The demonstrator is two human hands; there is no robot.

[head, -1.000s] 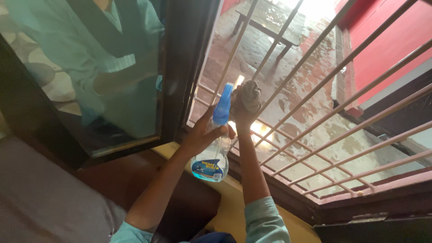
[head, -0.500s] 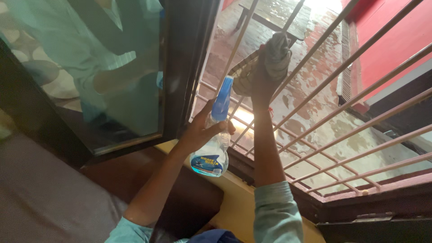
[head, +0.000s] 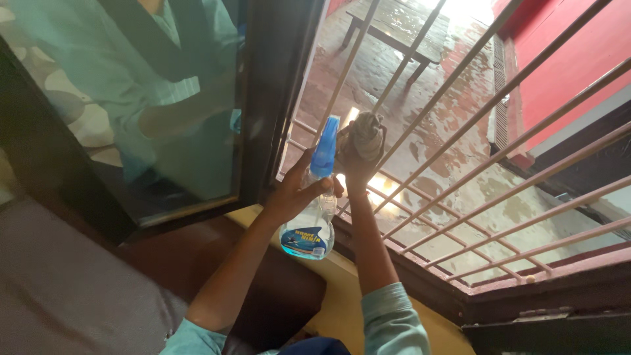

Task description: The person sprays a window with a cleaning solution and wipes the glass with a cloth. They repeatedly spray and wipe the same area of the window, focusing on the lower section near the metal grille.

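My left hand (head: 289,192) grips a clear spray bottle (head: 310,223) with a blue trigger head and blue liquid, held upright over the yellow sill (head: 338,296). My right hand (head: 355,167) is closed on a bunched grey cloth (head: 365,135), pressed around a slanted metal bar of the window grille (head: 460,177). The bottle's nozzle sits just left of the cloth.
An open dark-framed glass pane (head: 151,112) stands at the left, reflecting a person in a teal shirt. Beyond the grille lie a wet stained floor (head: 434,125), a bench (head: 394,33) and a red wall (head: 572,59). A brown cushion (head: 59,289) is at lower left.
My right hand slid the cloth up along the bar, then back down near the bottle's nozzle. The left hand and the bottle barely moved.
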